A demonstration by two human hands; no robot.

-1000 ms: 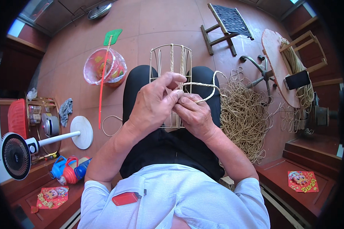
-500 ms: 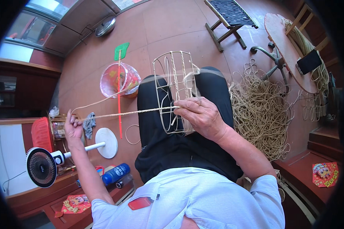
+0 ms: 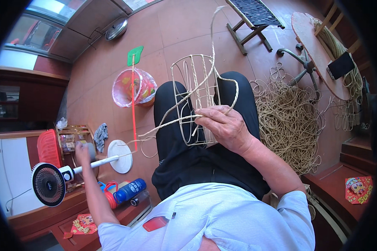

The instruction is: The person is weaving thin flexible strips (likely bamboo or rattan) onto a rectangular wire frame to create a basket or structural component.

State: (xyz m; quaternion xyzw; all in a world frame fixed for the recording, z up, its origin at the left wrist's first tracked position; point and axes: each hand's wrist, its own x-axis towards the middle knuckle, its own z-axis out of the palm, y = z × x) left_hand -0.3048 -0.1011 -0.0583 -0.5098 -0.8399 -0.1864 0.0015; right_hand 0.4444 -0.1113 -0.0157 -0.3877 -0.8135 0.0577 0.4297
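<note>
My right hand [image 3: 226, 126] pinches a twisted tan cord [image 3: 171, 122] between thumb and fingers, over the near part of a wire frame [image 3: 182, 106]. That pale, cage-like frame rests between my knees, with cord running along some of its bars. From the pinch, the cord stretches left, and a loose loop of it rises above the frame in the air. Out to the left, beside the fan, my left hand [image 3: 83, 154] is smeared by motion. A blurred greyish shape shows by its fingers; whether the hand holds anything is unclear.
A large heap of tan cord [image 3: 287, 125] lies on the floor at right. A lined bucket [image 3: 123, 90] with a green fly swatter [image 3: 134, 55] across it stands ahead left. The white fan [image 3: 48, 184], blue bottle [image 3: 130, 190] and folding stool [image 3: 255, 29] are around me.
My left hand has let go of the stretched cord and moved slightly down. The cord has slackened and its free length swings up over the frame. My right hand keeps its pinch.
</note>
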